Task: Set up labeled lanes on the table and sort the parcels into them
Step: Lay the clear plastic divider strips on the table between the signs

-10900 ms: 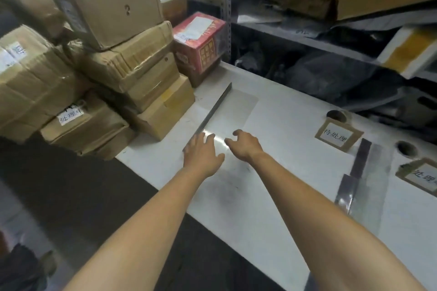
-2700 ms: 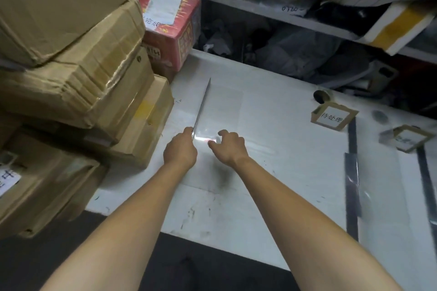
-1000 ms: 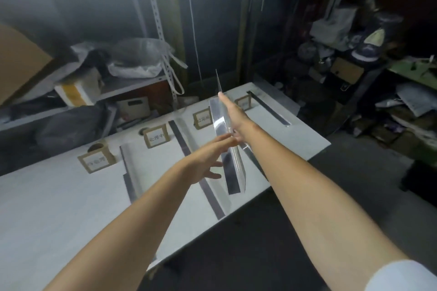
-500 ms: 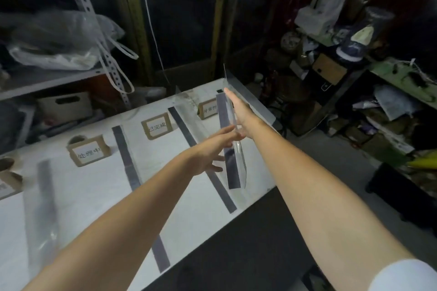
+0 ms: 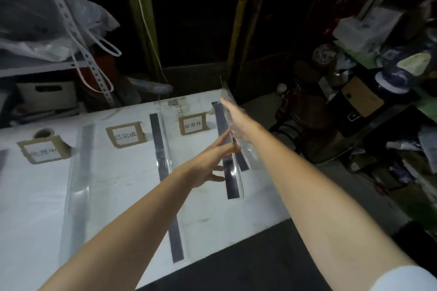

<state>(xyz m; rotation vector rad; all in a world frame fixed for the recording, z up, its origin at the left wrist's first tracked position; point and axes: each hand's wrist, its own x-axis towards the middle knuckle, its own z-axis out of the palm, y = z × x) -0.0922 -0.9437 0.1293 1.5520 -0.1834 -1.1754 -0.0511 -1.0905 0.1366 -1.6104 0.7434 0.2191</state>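
Both hands are out near the tabletop's right edge. The left hand and right hand press a clear divider strip between straight, flat fingers. It stands on edge, seemingly just off the surface, though see-through plastic makes contact hard to judge. It's right of the far-edge cardboard label, and a dark lane strip lies left of that.
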